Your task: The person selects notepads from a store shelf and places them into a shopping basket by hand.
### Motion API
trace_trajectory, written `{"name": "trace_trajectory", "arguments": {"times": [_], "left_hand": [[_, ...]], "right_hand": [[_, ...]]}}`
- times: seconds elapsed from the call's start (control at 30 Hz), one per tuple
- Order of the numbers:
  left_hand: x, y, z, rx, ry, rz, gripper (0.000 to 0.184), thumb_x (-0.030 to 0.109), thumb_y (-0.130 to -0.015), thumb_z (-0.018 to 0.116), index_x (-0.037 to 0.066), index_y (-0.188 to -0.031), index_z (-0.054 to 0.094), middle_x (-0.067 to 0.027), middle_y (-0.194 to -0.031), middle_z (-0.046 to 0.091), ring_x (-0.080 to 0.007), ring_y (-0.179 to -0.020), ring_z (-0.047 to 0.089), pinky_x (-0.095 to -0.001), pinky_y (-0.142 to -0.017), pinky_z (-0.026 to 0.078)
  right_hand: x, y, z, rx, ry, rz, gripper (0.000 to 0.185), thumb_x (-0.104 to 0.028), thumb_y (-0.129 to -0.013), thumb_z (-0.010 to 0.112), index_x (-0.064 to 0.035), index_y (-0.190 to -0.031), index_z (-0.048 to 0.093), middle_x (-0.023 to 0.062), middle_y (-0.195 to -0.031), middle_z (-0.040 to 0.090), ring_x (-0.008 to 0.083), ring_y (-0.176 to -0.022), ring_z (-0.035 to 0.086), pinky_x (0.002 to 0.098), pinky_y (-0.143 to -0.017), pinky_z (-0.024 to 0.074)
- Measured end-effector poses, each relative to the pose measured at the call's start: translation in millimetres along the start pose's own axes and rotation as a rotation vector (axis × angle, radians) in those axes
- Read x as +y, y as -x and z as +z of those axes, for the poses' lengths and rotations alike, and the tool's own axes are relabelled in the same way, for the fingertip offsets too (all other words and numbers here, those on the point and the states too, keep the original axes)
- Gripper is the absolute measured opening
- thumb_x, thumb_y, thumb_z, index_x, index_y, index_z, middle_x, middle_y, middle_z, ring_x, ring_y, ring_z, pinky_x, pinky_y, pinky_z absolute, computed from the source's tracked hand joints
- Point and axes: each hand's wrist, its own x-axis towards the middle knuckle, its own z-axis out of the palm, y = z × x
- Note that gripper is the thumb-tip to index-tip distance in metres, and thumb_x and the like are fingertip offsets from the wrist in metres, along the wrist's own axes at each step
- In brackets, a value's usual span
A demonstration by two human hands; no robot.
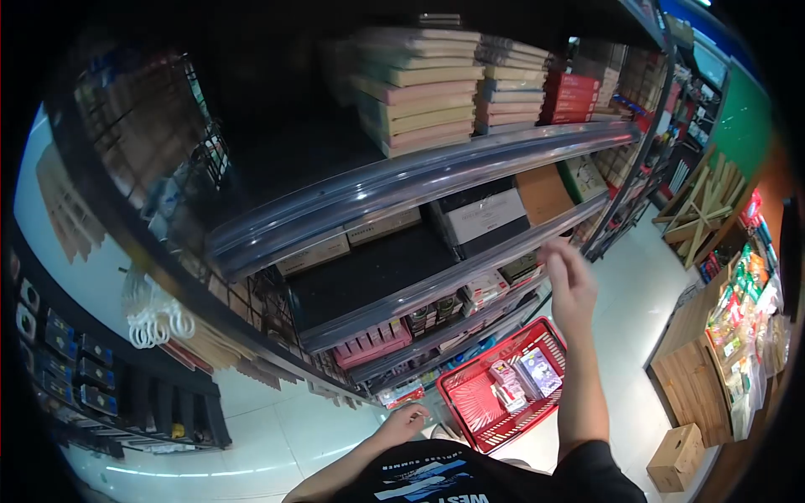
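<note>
My right hand [573, 281] is raised near the right end of the middle shelf's front rail [470, 272]. Its fingers are loosely bent, a little blurred, and nothing shows in them. Behind it on that shelf stand a dark box with a grey label [488, 220] and a brown box [543, 197]. My left hand [404, 423] hangs low, just left of the red shopping basket [470, 423], fingers slightly curled and apart with nothing in them. Inside the basket lie a purple-and-white package [539, 373] and some pink-and-white packages [506, 386].
Stacked pastel notebooks [428, 105] and red boxes [574, 96] fill part of the upper shelf. Pink items [375, 339] sit lower. To the right are a wooden display stand [692, 369] and a cardboard box [676, 457] on the floor; white hooks [159, 323] hang left.
</note>
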Motion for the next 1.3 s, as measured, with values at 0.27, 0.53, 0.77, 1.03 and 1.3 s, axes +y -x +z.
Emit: {"name": "trace_trajectory", "arguments": {"times": [0.27,0.53,0.77,1.03,1.3], "left_hand": [[0,23,-31,0.032,0.002,0.002,0.02,0.012,-0.091,0.055,0.002,-0.106,0.062,-0.0099,-0.095,0.065,-0.0158,-0.082,0.061,-0.0301,-0.077,0.05],[-11,29,-45,0.046,-0.001,0.056,0.02,0.014,-0.093,0.057,0.001,-0.106,0.064,-0.008,-0.094,0.066,-0.0137,-0.082,0.061,-0.0283,-0.075,0.049],[-9,34,-48,0.038,0.013,0.101,0.022,0.015,-0.093,0.056,0.0,-0.109,0.062,-0.0053,-0.086,0.064,-0.0121,-0.078,0.058,-0.0271,-0.074,0.048],[-19,38,-41,0.021,0.029,0.084,0.023,0.018,-0.093,0.057,0.003,-0.109,0.062,-0.0041,-0.086,0.063,-0.0116,-0.079,0.058,-0.028,-0.075,0.048],[-9,46,-41,0.028,0.029,0.019,0.024,0.02,-0.093,0.057,0.004,-0.109,0.062,-0.004,-0.085,0.063,-0.0116,-0.08,0.058,-0.028,-0.076,0.048]], "right_hand": [[-185,-120,64,-0.107,0.307,-0.664,0.049,-0.039,-0.088,0.062,0.0011,-0.116,0.062,0.0208,-0.109,0.066,0.0297,-0.098,0.065,0.034,-0.087,0.0488],[-223,-194,120,-0.385,0.984,-0.284,0.083,-0.071,-0.079,0.055,-0.0057,-0.131,0.056,0.0231,-0.116,0.064,0.0354,-0.111,0.061,0.0408,-0.095,0.0477],[-228,-205,128,-0.408,1.184,-0.27,0.095,-0.081,-0.067,0.056,-0.0091,-0.128,0.06,0.0241,-0.122,0.06,0.0371,-0.114,0.059,0.0417,-0.098,0.046],[-249,-209,136,-0.446,1.242,-0.208,0.091,-0.081,-0.064,0.059,-0.015,-0.127,0.062,0.0183,-0.125,0.061,0.0352,-0.108,0.062,0.0424,-0.087,0.0513],[-257,-212,141,-0.627,1.202,-0.099,0.082,-0.068,-0.07,0.064,-0.016,-0.133,0.056,0.0144,-0.133,0.056,0.0296,-0.12,0.055,0.0442,-0.092,0.0515]]}}
